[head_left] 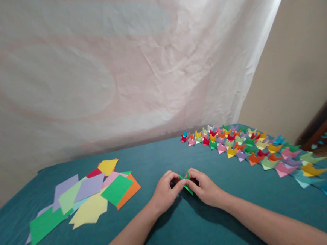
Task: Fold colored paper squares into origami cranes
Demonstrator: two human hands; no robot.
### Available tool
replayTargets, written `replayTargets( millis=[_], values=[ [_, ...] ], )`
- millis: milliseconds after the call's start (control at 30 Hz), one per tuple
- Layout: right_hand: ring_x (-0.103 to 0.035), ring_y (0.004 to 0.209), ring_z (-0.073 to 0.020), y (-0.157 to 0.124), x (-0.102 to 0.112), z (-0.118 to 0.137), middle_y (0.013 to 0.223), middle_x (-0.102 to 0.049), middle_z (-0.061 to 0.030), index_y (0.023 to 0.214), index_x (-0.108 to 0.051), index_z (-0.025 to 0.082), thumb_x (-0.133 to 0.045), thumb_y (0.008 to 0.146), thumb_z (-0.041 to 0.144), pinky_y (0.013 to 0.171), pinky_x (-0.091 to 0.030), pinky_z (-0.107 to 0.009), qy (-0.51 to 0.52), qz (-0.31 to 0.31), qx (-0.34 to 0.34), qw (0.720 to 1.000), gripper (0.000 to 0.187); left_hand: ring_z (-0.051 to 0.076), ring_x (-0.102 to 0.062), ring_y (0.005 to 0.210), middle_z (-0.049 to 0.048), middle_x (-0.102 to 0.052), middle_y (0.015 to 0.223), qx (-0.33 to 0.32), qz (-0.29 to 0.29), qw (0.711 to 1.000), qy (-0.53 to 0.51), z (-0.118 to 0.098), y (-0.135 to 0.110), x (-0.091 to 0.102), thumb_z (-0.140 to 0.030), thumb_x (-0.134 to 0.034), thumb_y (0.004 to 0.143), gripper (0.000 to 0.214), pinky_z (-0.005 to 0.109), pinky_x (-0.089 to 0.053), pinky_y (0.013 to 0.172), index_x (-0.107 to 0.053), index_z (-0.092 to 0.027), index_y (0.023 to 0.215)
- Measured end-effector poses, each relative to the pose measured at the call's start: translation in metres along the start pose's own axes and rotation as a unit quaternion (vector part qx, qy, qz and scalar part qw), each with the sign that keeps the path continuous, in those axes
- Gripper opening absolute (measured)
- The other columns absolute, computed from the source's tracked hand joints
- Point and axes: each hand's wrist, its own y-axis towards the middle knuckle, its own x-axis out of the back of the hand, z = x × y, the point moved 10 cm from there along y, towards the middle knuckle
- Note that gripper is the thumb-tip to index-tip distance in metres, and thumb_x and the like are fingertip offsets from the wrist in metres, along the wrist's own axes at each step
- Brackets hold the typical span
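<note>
Between my two hands is a small piece of folded green paper (189, 189), pinched from both sides just above the table. My left hand (166, 190) grips its left side with thumb and fingertips. On the right side, my right hand (203, 185) pinches it the same way, and the two thumb tips nearly meet at its middle. A lower point of the paper sticks out beneath the thumbs, and narrow tips show above. The fingers hide much of its shape.
Flat paper sheets in several colours, such as a green sheet (117, 190) and a yellow sheet (91, 209), overlap at the left. Rows of folded paper birds (255, 158) stand at the right on the teal tablecloth (155, 157). A pale sheet of cloth (137, 71) hangs behind.
</note>
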Motion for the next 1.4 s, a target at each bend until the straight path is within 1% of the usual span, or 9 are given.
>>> replayTargets(
  millis=[200,433,700,867,967,1133,1200,1300,1400],
  values=[
    [-0.042,0.064,-0.0128,0.001,0.000,0.000,0.068,-0.043,0.0016,0.066,-0.043,0.019,-0.047,0.087,0.021,0.059,-0.034,-0.025,-0.008,-0.001,0.005,1.000,0.021,0.013,-0.047,0.067,-0.0003,-0.051,0.071,-0.018,0.005,1.000,0.018,-0.002,-0.002,-0.002,-0.034,-0.052,0.086,0.026,0.023,-0.036,0.062,-0.052,-0.016,0.067],
    [-0.043,0.064,-0.0125,0.000,0.000,-0.001,0.068,-0.044,0.0017,0.066,-0.044,0.018,-0.047,0.087,0.022,0.059,-0.035,-0.024,0.000,-0.002,0.009,1.000,0.022,0.013,-0.047,0.068,-0.0002,-0.050,0.071,-0.034,0.011,0.999,0.013,-0.004,-0.002,-0.003,-0.033,-0.051,0.087,0.025,0.024,-0.036,0.063,-0.049,-0.016,0.067],
    [-0.044,0.065,-0.0127,0.000,0.002,0.000,0.070,-0.046,0.0009,0.066,-0.046,0.018,-0.048,0.087,0.025,0.060,-0.036,-0.025,0.023,-0.015,0.019,0.999,0.022,0.014,-0.047,0.070,0.0005,-0.050,0.073,-0.059,0.009,0.998,0.015,-0.012,-0.003,-0.002,-0.032,-0.047,0.089,0.024,0.024,-0.037,0.065,-0.049,-0.017,0.069],
    [-0.045,0.065,-0.0131,0.000,0.007,-0.003,0.070,-0.046,0.0007,0.065,-0.046,0.019,-0.050,0.087,0.028,0.060,-0.037,-0.025,0.025,-0.039,0.015,0.999,0.025,0.014,-0.050,0.071,0.0010,-0.054,0.074,-0.045,0.006,0.999,0.003,-0.008,-0.001,0.002,-0.034,-0.049,0.088,0.024,0.024,-0.038,0.066,-0.055,-0.017,0.071],
    [-0.045,0.065,-0.0134,0.000,0.010,-0.006,0.069,-0.047,0.0006,0.064,-0.047,0.019,-0.051,0.086,0.029,0.060,-0.038,-0.025,0.022,-0.057,0.005,0.998,0.025,0.015,-0.053,0.076,0.0017,-0.057,0.078,-0.040,-0.002,0.999,-0.003,-0.007,-0.001,0.004,-0.030,-0.054,0.084,0.017,0.025,-0.040,0.071,-0.058,-0.017,0.075],
    [-0.049,0.068,-0.0142,0.000,0.009,-0.004,0.072,-0.052,-0.0013,0.061,-0.046,0.019,-0.052,0.085,0.027,0.062,-0.039,-0.026,0.028,-0.054,0.010,0.998,0.027,0.015,-0.053,0.076,0.0016,-0.057,0.078,-0.028,-0.018,0.999,-0.001,-0.005,-0.001,0.005,-0.024,-0.057,0.081,0.011,0.025,-0.041,0.071,-0.058,-0.017,0.074],
    [-0.049,0.068,-0.0142,0.000,0.009,-0.003,0.073,-0.052,-0.0015,0.062,-0.048,0.018,-0.053,0.085,0.026,0.062,-0.040,-0.026,0.027,-0.056,0.015,0.998,0.025,0.015,-0.053,0.076,0.0015,-0.057,0.078,-0.026,-0.018,0.999,-0.003,-0.004,-0.001,0.005,-0.024,-0.056,0.082,0.011,0.025,-0.041,0.071,-0.058,-0.017,0.073],
    [-0.049,0.066,-0.0137,0.000,0.008,-0.003,0.074,-0.053,-0.0015,0.072,-0.057,0.018,-0.055,0.083,0.026,0.059,-0.039,-0.026,0.023,-0.054,0.019,0.998,0.014,0.015,-0.053,0.076,0.0019,-0.057,0.078,-0.034,-0.011,0.999,-0.002,-0.005,-0.001,0.004,-0.024,-0.056,0.082,0.011,0.026,-0.041,0.071,-0.057,-0.017,0.073],
    [-0.051,0.067,-0.0140,-0.002,0.008,0.000,0.076,-0.055,-0.0022,0.076,-0.060,0.018,-0.055,0.084,0.025,0.061,-0.041,-0.026,0.025,-0.050,0.026,0.998,0.011,0.016,-0.053,0.077,0.0024,-0.057,0.079,-0.049,-0.005,0.999,0.010,-0.008,-0.002,0.003,-0.023,-0.056,0.082,0.011,0.026,-0.041,0.072,-0.057,-0.017,0.073]
  ],
)
